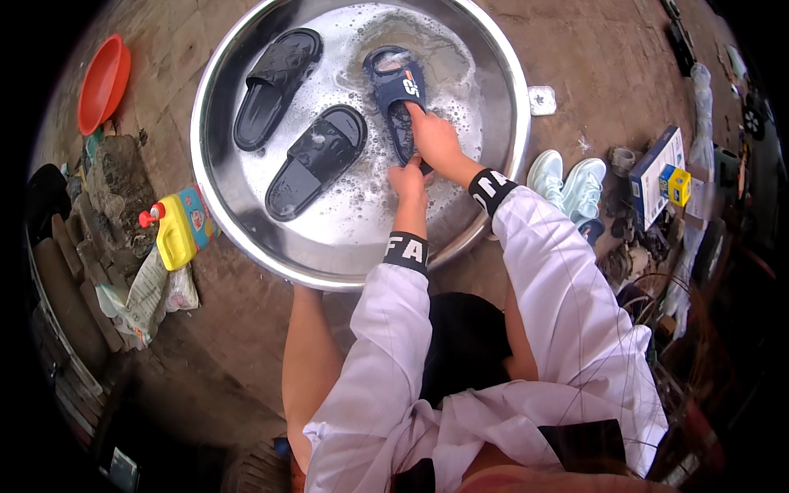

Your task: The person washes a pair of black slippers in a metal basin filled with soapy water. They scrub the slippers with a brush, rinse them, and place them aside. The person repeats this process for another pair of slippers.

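A dark blue slipper [399, 94] is held by both hands in the soapy water of a big round metal basin [215, 99]. The heel end of the slipper is pinched by the left hand [408, 179], with the fingers pressed together on it. The right hand [436, 138] is laid on the slipper just above the left hand, with the fingers curled over its side edge. The strap end of the slipper is pointed away from both hands, toward the far side of the basin.

Two black slippers are seen to the left of the hands, in the same water. One black slipper [316, 160] is close to the held one. The other black slipper [275, 86] is farther off, near the basin's left wall.

A yellow soap bottle [177, 230] is laid on the ground outside the basin, well to the left of the hands. A pair of pale green shoes [567, 181] is set on the ground to the right of the right hand, just past the basin's rim.
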### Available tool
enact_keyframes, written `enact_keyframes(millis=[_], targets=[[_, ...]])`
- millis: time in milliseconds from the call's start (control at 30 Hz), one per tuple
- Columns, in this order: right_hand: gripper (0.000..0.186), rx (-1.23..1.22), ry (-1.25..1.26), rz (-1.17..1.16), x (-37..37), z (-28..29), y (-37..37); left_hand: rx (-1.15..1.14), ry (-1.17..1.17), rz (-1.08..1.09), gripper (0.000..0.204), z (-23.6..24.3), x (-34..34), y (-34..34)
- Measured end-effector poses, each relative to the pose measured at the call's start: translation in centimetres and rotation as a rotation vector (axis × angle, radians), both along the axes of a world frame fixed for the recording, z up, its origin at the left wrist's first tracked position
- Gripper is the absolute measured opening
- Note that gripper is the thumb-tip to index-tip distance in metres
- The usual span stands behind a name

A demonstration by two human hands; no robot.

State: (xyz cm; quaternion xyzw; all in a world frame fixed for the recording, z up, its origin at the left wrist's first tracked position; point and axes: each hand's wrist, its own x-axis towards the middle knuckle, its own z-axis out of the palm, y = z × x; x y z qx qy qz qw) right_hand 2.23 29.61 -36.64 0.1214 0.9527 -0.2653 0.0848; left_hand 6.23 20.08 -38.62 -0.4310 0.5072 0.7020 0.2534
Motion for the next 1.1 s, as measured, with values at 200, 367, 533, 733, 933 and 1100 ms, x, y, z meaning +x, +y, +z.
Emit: enact_keyframes(millis=[200, 367, 533, 733, 933, 1100], targets=[[0.055, -0.267, -0.201, 0.105, 7.2, 4.0, 0.5, 0.453, -0.027, 0.038, 0.02, -0.3, -1.5, -2.0], [0.043, -0.499, -0.116, -0.027, 2.6, 4.3, -0.3, 0.767, 0.017, 0.294, 0.038, -1.0, -3.5, -2.7], [0.044, -0.515, -0.06, 0.092, 4.0, 4.3, 0.7, 0.542, 0.088, 0.098, 0.067, -1.4, -6.5, -3.0], [0.048, -0.057, -0.129, 0.138, -1.3, 4.7, 0.1, 0.085, 0.099, 0.101, 0.064, -0.1, -5.9, 0.1], [0.046, -0.297, -0.108, 0.112, 0.8, 3.3, 0.4, 0.043, 0.069, 0.15, 0.047, 0.2, -6.4, 0.0], [0.04, -0.364, 0.055, 0.103, 3.1, 4.1, 0.6, 0.076, 0.14, 0.115, 0.052, -0.4, -5.7, -0.2]])
